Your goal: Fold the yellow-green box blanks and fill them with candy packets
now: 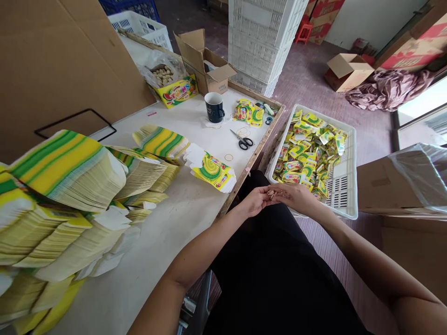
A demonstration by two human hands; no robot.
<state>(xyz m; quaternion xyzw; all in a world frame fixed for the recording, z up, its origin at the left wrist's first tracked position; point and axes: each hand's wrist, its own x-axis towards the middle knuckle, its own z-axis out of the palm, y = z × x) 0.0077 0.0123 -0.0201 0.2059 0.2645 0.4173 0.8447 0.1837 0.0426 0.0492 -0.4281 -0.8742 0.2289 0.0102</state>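
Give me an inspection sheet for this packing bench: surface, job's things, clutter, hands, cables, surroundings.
Surface: white table with a wooden edge rail.
Job's things: small tan bits at the fingertips; crate of yellow packets just beyond the hands.
Clutter: stacks of flat cartons, mug, scissors, loose rubber band, open box.
Hands: left hand and right hand meet over the lap; grip unclear.
Cables: nothing seen.
Surroundings: crate stack and cloth heap on the floor.
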